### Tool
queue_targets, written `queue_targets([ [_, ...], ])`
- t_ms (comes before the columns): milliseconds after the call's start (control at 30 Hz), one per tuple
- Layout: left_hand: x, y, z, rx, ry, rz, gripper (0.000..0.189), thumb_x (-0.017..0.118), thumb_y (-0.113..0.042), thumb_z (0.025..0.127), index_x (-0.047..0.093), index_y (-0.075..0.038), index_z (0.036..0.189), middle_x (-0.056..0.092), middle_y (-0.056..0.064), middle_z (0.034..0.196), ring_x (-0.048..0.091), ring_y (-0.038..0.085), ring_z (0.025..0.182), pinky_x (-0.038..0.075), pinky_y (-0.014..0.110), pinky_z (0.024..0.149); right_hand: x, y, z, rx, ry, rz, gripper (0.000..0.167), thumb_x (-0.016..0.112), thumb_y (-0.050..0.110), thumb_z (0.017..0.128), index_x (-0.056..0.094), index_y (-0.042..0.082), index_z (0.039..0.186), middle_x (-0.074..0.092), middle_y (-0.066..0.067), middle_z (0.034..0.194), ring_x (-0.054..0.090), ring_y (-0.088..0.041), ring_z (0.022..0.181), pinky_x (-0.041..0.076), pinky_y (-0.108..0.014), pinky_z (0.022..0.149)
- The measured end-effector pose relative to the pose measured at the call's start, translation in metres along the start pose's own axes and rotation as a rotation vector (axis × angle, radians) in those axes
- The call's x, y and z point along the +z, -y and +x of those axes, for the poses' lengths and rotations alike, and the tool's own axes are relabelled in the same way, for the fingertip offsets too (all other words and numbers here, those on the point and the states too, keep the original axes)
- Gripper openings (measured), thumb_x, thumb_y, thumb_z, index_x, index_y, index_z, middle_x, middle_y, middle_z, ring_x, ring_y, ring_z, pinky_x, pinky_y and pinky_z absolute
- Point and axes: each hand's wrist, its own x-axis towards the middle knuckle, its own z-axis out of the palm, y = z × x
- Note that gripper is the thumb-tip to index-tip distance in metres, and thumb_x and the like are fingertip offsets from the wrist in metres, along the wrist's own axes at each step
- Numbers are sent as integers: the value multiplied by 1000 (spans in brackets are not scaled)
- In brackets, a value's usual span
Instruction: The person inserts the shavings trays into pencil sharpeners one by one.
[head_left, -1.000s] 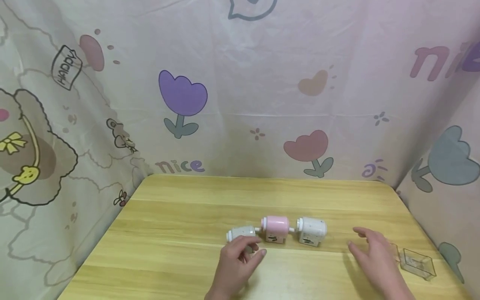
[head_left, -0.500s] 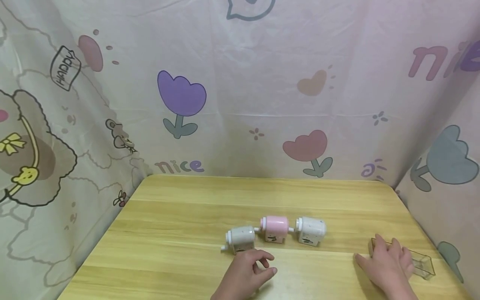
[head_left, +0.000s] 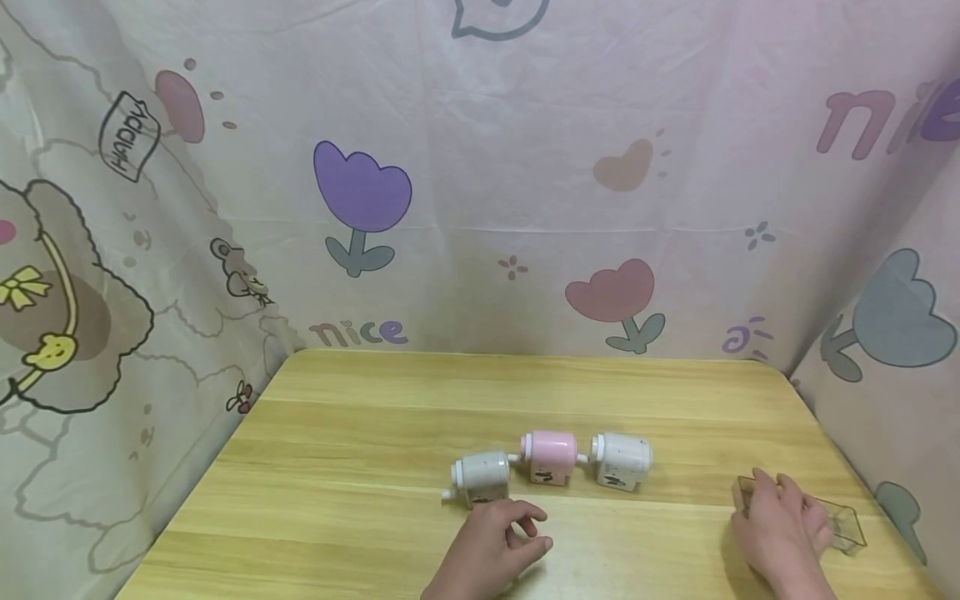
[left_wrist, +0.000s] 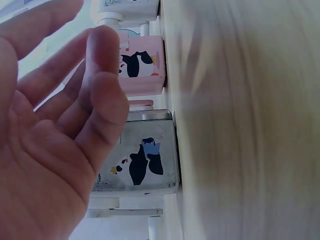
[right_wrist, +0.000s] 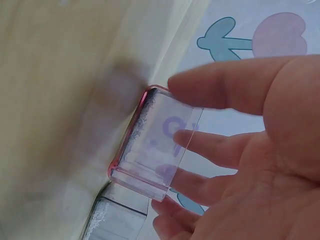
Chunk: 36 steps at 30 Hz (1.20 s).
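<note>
Three small crank pencil sharpeners stand in a row on the table: a whitish one [head_left: 482, 472] on the left, a pink one [head_left: 551, 452] in the middle and another whitish one [head_left: 624, 457] on the right. Panda pictures show on two of them in the left wrist view. My left hand [head_left: 495, 542] hovers just in front of the left sharpener, fingers loosely bent, holding nothing. At the right, my right hand [head_left: 783, 529] has its thumb and fingers around a clear shavings box [right_wrist: 160, 125] with a pinkish rim. Fingers hide part of it in the head view.
A second clear shavings box [head_left: 849, 529], dark-edged, lies against the right end of the held one. White specks of residue cling inside both. The wooden table [head_left: 337, 433] is bordered by a patterned cloth [head_left: 480, 167] at the back and sides.
My right hand has moved right and down onto the clear boxes, which have shifted slightly left. My left hand has drawn back from the left sharpener toward the lower right.
</note>
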Motion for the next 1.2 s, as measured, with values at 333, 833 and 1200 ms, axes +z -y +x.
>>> queue_targets([
  [333, 1, -1, 0, -10, -1, 7, 22, 80, -23, 90, 77, -8, 107, 68, -16, 85, 55, -4, 62, 49, 18, 62, 2, -8, 4, -26, -41, -50, 69, 53, -11, 85, 26, -23, 147, 14, -50, 144, 2, -73, 126, 3, -81, 99],
  [833, 1, 0, 1, -13, 2, 45, 22, 80, -24, 90, 78, -9, 107, 68, -17, 84, 55, -5, 62, 49, 18, 64, 0, 1, 0, -171, -145, -85, 62, 68, 20, 93, 48, -17, 138, 47, -46, 133, 36, -60, 120, 23, -69, 98],
  [1200, 0, 1, 0, -23, 12, 44, 23, 79, -25, 91, 77, -8, 107, 67, -18, 84, 56, -5, 63, 49, 18, 64, 3, 8, 0, -289, -128, 16, 62, 76, 28, 93, 54, -10, 138, 59, -37, 122, 54, -49, 113, 40, -67, 91],
])
